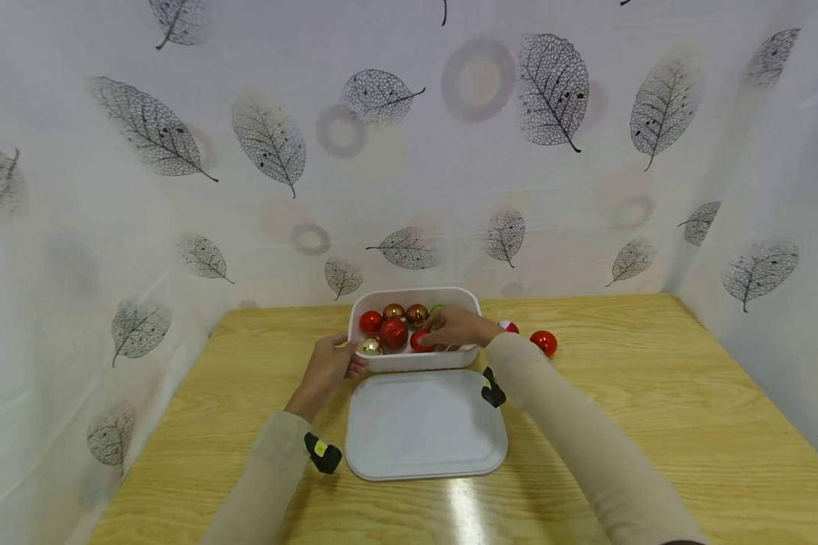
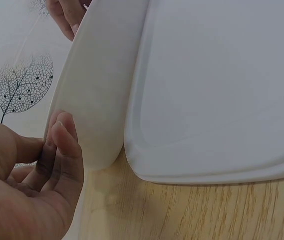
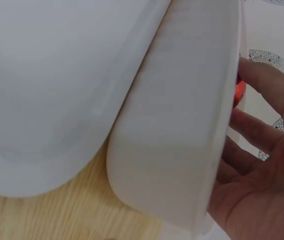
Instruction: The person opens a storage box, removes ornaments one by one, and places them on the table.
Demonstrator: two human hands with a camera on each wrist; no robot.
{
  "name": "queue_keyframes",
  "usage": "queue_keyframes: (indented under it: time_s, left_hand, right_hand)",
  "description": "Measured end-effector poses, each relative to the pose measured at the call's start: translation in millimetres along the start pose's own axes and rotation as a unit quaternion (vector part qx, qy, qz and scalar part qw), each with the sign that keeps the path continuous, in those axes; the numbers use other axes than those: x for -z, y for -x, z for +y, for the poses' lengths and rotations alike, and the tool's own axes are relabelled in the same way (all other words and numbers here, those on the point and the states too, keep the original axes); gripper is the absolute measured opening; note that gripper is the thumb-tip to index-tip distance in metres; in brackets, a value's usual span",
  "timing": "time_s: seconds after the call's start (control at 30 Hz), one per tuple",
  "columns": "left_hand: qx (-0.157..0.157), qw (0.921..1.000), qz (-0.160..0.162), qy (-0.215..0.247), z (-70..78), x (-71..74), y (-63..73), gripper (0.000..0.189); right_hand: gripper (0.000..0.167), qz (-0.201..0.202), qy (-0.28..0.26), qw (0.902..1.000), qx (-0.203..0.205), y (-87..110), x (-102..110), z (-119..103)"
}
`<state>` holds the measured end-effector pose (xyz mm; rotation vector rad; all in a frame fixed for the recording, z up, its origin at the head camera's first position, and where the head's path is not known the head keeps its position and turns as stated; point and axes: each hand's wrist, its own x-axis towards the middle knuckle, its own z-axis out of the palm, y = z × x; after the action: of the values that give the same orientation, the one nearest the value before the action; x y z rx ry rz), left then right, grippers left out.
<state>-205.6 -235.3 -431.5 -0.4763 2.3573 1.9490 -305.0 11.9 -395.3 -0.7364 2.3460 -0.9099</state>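
A white plastic box point(image 1: 423, 364) holds several shiny Christmas baubles: a red bauble point(image 1: 371, 322), a larger glittery red bauble point(image 1: 393, 333), a gold bauble point(image 1: 370, 347), two copper baubles point(image 1: 417, 315) and a partly hidden green bauble point(image 1: 437, 309). At the box's front left corner my left hand point(image 1: 330, 359) pinches the rim between thumb and fingers, as the left wrist view also shows. Inside the right half, my right hand point(image 1: 458, 328) has its thumb and fingers around another red bauble point(image 1: 419, 342). In the right wrist view, the box wall hides most of that bauble.
A white lid point(image 1: 426, 424) lies flat on the wooden table point(image 1: 620, 409) directly in front of the box. Right of the box are a loose red bauble point(image 1: 544, 343) and a red-and-white bauble point(image 1: 510, 326), partly covered by the right arm. A leaf-patterned curtain point(image 1: 409, 189) stands behind.
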Motion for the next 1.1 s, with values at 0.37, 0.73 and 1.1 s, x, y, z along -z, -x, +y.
queue_keyframes:
  time_s: [0.37,0.73,1.1]
  left_hand:
    - [0.002,1.0,0.002,0.006,0.4,0.2,1.4,0.046]
    - [-0.004,1.0,0.001,0.004,-0.8,0.0,1.3,0.047]
    - [-0.004,1.0,0.001,-0.004,0.3,0.1,2.2,0.046]
  right_hand:
    - [0.04,0.026,-0.015,0.9994,0.015,11.4,19.0,-1.0]
    - [0.048,0.04,-0.005,0.9992,0.004,29.1,43.6,0.5]
    - [0.049,0.06,-0.011,0.9981,-0.01,47.0,73.6,4.9]
